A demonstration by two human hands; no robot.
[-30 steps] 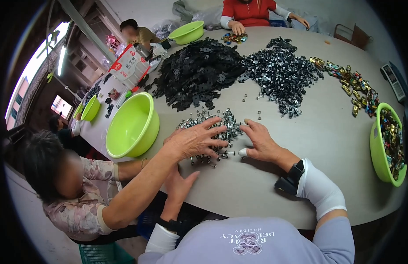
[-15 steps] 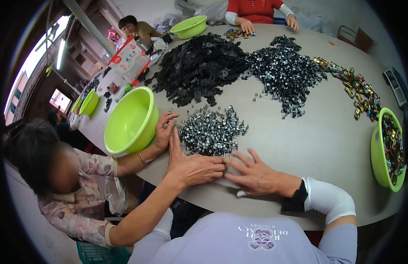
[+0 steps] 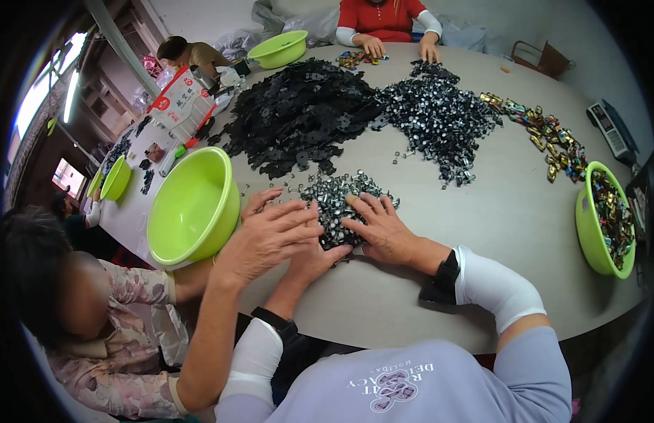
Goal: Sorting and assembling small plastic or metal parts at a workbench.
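Observation:
A pile of small silvery metal pieces with round heads (image 3: 348, 185) lies on the grey table in front of me. My right hand (image 3: 387, 231) rests on the pile's right side, fingers spread, a tan wrap on one fingertip. At the pile's near left edge is my left hand (image 3: 316, 259), its thumb stretched out toward the right hand. Its other fingers are partly covered by a co-worker's hand (image 3: 270, 236) raised in front of it. The co-worker's other hand (image 3: 260, 201) is at the pile's left side, partly hidden.
A lime-green basin (image 3: 195, 204) stands left of the pile. Beyond lie a heap of flat black pieces (image 3: 299, 113) and a mound of black-and-silver pieces (image 3: 440, 120). Gold pieces (image 3: 546, 134) trail toward a filled green basin (image 3: 585, 218) at right. A person in red (image 3: 383, 21) sits opposite.
My right hand has moved forward onto the metal pieces. The co-worker's near hand has lifted and drawn back left, uncovering part of my left hand. The view has shifted slightly.

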